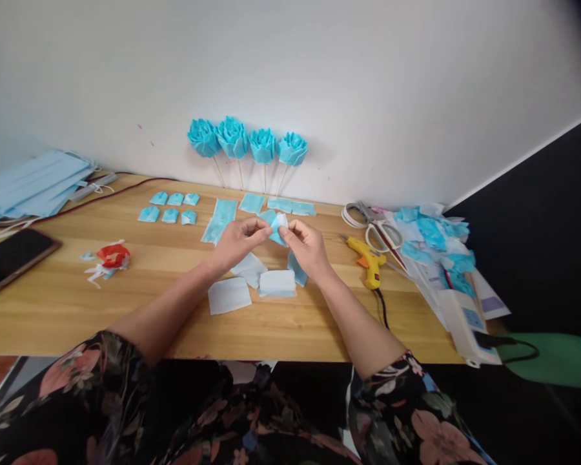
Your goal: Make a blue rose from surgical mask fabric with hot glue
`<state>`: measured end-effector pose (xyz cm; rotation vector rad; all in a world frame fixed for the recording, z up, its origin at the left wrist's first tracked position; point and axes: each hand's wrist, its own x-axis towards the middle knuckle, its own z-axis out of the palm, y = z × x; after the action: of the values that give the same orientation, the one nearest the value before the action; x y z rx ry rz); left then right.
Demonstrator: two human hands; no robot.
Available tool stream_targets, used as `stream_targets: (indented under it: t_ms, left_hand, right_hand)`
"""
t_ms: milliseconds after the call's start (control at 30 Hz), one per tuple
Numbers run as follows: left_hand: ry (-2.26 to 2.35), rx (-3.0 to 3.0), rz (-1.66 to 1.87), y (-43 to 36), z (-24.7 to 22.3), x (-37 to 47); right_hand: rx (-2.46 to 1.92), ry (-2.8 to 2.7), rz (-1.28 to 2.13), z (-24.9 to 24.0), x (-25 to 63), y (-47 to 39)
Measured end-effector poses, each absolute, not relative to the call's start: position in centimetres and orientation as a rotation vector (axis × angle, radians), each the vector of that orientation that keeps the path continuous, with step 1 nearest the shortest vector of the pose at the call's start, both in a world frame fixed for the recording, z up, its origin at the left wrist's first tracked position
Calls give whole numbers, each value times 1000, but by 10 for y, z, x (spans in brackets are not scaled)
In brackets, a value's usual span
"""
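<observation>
Above the middle of the table, my left hand (244,240) and my right hand (307,244) pinch a small piece of blue and white mask fabric (277,230) from both sides. Its white face shows near my right thumb, and it looks partly folded. Below my hands lie loose cut rectangles, among them a white piece (229,296) and a pale blue-edged piece (277,284). Behind them are blue pieces (252,203). To the left, several folded blue petals (172,216) sit in two rows.
Several blue fabric flowers (232,137) on sticks lean against the wall. At right are a yellow glue gun (369,259), scissors (381,226), a tape roll (352,215), a scrap pile (433,232) and a white power strip (465,323). Masks (33,181), a phone (14,258) and red scraps (113,256) lie left.
</observation>
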<state>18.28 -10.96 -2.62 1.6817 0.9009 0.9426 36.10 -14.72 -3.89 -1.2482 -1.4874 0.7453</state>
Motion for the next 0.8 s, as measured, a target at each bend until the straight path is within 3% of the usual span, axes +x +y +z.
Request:
stream_targets:
  t_ms: [433,800]
  left_hand:
    - [957,1700,945,-108,-30,183]
    - [974,1694,921,-109,-26,183]
  right_hand:
    - [-1198,-1106,862,-47,370,-136]
    - [-1101,-1309,975,-45,365,-141]
